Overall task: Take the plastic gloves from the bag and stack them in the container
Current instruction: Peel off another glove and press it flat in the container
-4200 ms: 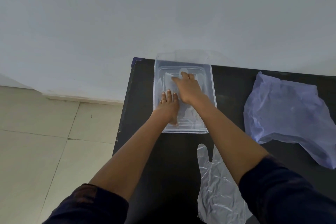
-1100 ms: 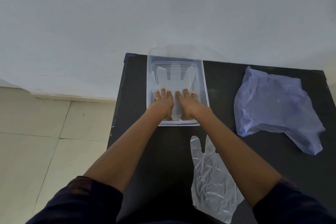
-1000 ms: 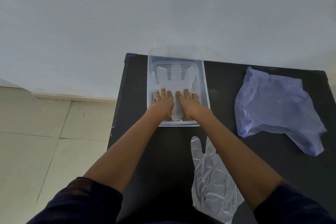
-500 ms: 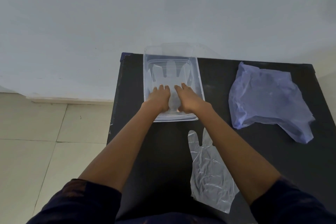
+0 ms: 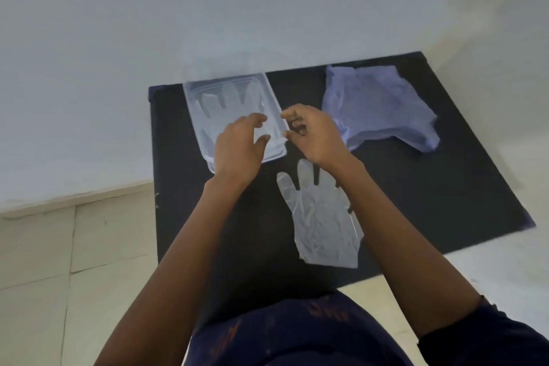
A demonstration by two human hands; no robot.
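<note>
A clear plastic container (image 5: 193,104) sits at the back left of the black table, with a clear plastic glove (image 5: 228,98) lying flat inside it. A second clear glove (image 5: 320,217) lies flat on the table in front of the container, fingers pointing away from me. The crumpled blue-purple bag (image 5: 377,107) rests at the back right. My left hand (image 5: 237,148) hovers over the container's near end, fingers apart and empty. My right hand (image 5: 312,134) hangs beside the container's right rim, fingers curled loosely, holding nothing.
The black table (image 5: 430,187) stands against a white wall, its left edge next to a tiled floor (image 5: 74,246). Bare table surface lies between the loose glove and the bag and toward the front right corner.
Both hands have lifted out of the container, where they were pressing the glove flat, and now hover above it. The camera has tilted and shifted, so the table looks rotated.
</note>
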